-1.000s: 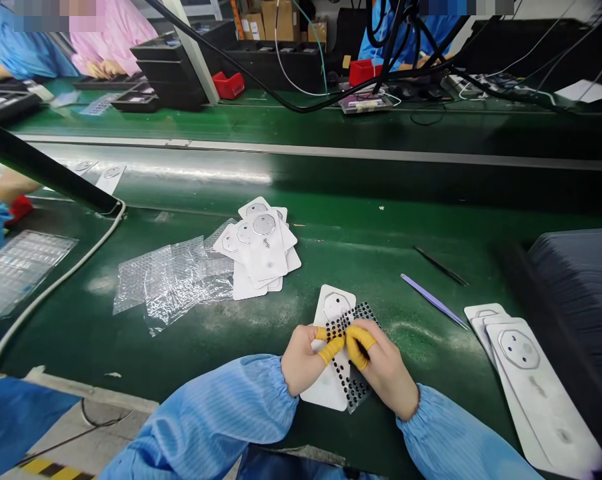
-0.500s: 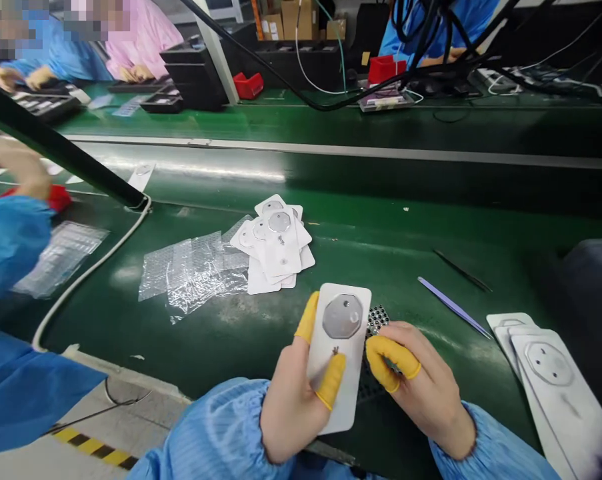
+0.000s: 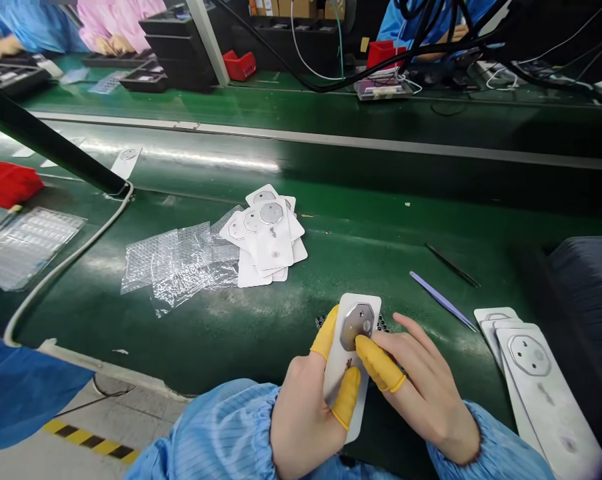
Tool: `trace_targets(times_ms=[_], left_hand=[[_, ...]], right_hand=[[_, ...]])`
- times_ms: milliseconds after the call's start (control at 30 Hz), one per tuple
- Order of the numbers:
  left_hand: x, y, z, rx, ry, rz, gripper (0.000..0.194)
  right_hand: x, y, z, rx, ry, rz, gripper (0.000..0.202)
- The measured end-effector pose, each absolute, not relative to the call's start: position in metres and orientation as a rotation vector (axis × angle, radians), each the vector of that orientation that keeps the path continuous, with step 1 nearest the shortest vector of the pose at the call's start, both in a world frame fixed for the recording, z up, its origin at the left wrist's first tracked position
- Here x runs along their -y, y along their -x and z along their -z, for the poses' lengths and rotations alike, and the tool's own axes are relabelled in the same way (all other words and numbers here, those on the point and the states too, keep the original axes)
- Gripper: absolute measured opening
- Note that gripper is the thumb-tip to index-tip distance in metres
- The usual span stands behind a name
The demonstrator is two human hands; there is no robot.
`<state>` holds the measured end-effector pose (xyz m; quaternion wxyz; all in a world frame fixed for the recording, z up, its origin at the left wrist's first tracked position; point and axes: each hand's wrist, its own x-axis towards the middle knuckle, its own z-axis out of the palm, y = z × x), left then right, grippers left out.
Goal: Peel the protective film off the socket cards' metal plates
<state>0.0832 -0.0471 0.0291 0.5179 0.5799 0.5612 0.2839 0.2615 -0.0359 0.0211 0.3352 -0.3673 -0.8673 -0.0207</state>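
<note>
My left hand point(image 3: 313, 407), with yellow finger cots, grips a white rounded panel point(image 3: 348, 417) by its edges, thumb across the front. Set in the panel's upper end is a shiny grey octagonal plate point(image 3: 351, 320) with a small hole and a round spot. My right hand point(image 3: 421, 380) is at the panel's right side, its yellow-covered fingertips pinched against the octagonal plate. What those fingertips hold, if anything, is hidden. Behind the panel, a black sheet with shiny dots point(image 3: 382, 325) lies on the green bench, mostly covered.
Left of centre lies a pile of white panels point(image 3: 273, 243) beside clear bubble bags point(image 3: 185, 267). To the right are purple tweezers point(image 3: 443, 301), dark tweezers point(image 3: 453, 265), stacked white panels point(image 3: 545, 393) and a black bin point(image 3: 541, 280). A white cable point(image 3: 71, 260) crosses the left.
My right hand has moved from the dotted sheet to the octagonal plate. The panel has turned and shifted slightly right in my left hand. The neighbour's arm at left has mostly left view.
</note>
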Motion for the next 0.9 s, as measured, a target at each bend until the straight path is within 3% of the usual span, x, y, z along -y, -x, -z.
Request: trace_targets(times_ms=[167,300,400,500,600,667,733,800,900], left_hand=[[0.054,-0.081,-0.024,-1.493,-1.544,-0.649,0.020],[0.056,-0.084,-0.017,-1.567,-1.706,-0.574,0.014],[0.047,-0.085,-0.013,-1.452,-1.642,-0.650,0.037],[0.033,-0.070,-0.007,-1.426,-1.577,-0.851,0.061],[0.017,-0.039,0.002,-1.587,-1.605,-1.005,0.058],[0.010,-0.021,0.010,-1.650,-1.624,-0.935,0.042],[0.005,-0.013,0.016,-1.643,-1.595,-0.798,0.033],[0.004,-0.019,0.018,-1.587,-1.497,-0.720,0.034],[0.005,-0.045,0.013,-1.340,-1.276,-0.690,0.045]], right_hand=[[0.047,-0.261,-0.016,2.316,1.014,0.095,0.014],[0.052,-0.259,-0.006,2.331,1.034,0.054,0.022],[0.047,-0.260,-0.001,2.345,1.070,-0.027,0.027],[0.040,-0.267,0.005,2.253,1.152,-0.191,0.047],[0.040,-0.280,0.022,2.009,1.463,-0.288,0.064],[0.043,-0.287,0.038,1.947,1.640,-0.331,0.055],[0.047,-0.291,0.050,1.912,1.664,-0.426,0.032],[0.048,-0.293,0.053,1.801,1.615,-0.606,0.019],[0.042,-0.294,0.041,1.582,1.541,-0.998,0.020]])
